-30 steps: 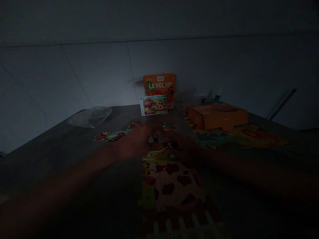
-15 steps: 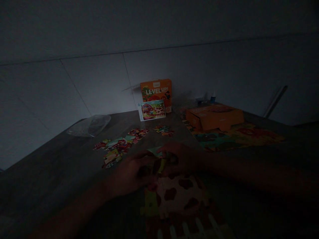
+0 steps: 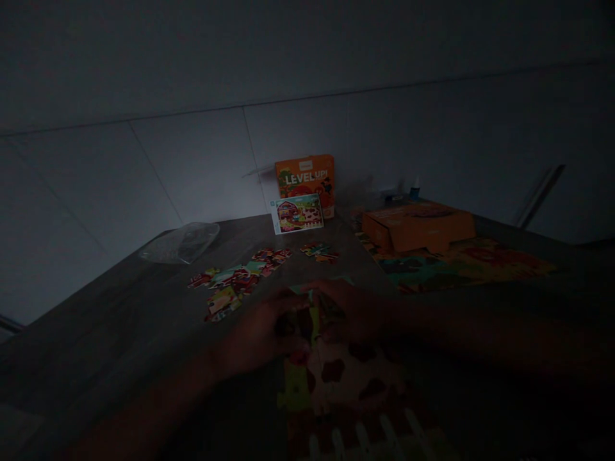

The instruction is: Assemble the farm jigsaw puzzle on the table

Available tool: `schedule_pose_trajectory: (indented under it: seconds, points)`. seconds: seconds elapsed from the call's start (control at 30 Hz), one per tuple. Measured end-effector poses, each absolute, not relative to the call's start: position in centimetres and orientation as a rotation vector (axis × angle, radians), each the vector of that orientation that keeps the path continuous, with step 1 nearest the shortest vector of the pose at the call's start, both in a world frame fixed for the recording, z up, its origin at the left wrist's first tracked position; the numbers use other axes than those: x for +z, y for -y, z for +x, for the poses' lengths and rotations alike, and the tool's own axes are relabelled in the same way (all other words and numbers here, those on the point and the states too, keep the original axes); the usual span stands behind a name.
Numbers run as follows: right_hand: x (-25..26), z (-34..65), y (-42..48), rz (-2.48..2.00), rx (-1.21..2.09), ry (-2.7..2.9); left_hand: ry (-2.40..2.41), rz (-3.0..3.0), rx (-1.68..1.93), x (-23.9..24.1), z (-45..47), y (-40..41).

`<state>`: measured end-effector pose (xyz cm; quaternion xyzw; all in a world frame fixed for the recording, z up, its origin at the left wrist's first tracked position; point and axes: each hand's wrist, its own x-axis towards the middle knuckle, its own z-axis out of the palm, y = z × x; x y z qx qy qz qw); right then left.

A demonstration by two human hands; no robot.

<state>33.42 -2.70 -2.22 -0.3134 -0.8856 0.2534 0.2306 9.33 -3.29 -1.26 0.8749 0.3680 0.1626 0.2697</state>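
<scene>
The scene is very dark. My left hand [image 3: 262, 330] and my right hand [image 3: 353, 310] meet at the far edge of a partly joined jigsaw section [image 3: 346, 384] showing a spotted cow and a white fence. Both hands have fingers curled, pinching at a small puzzle piece [image 3: 313, 314] between them. Loose puzzle pieces [image 3: 235, 282] lie scattered just beyond my left hand, and a smaller cluster of pieces [image 3: 321, 251] lies further back.
An orange "LEVEL UP" puzzle box [image 3: 305, 181] stands against the wall with a picture card [image 3: 296, 213] leaning on it. An orange box lid [image 3: 418, 225] rests on a finished puzzle [image 3: 461, 259] at right. A clear plastic bag [image 3: 180, 242] lies back left.
Both hands pulled nearer along the table to the top edge of the cow section, uncovering the loose pieces behind them. Over the last half second they barely moved.
</scene>
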Motion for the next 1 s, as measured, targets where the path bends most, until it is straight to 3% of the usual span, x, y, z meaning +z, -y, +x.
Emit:
schedule_pose_trajectory:
  seconds: [0.13,0.37,0.6,1.0]
  points:
    - [-2.5,33.4,2.5,-0.916,0.735,2.429,-0.996,2.421,0.352,-0.9,9.5,3.5]
    - [-3.6,33.8,1.9,-0.721,0.495,2.471,-0.977,2.039,0.539,-2.2,9.0,3.0]
    - [-2.9,33.6,1.6,-0.825,0.444,2.533,-1.152,2.592,0.277,-0.8,8.9,3.8]
    - [-2.5,33.5,1.7,-0.906,0.356,2.62,-1.274,2.613,0.241,-0.2,8.9,4.0]
